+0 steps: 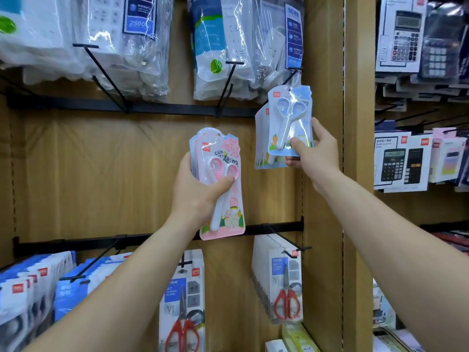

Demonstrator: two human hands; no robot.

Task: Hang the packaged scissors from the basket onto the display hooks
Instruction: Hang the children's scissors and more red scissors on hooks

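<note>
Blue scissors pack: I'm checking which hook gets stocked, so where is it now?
Head view, right of centre: the right hand holds the blue scissors pack at a hook, above and right of the pink pack in the left hand.

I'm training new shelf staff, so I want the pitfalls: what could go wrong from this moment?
1. The right hand pinches the blue pack low down, with its top at the hook; whether it is threaded is unclear, so letting go now might drop it.
2. The left hand holds several pink packs with just a thumb across the front; they could slide apart.
3. The bags above crowd the hook and may hide its tip.
</note>
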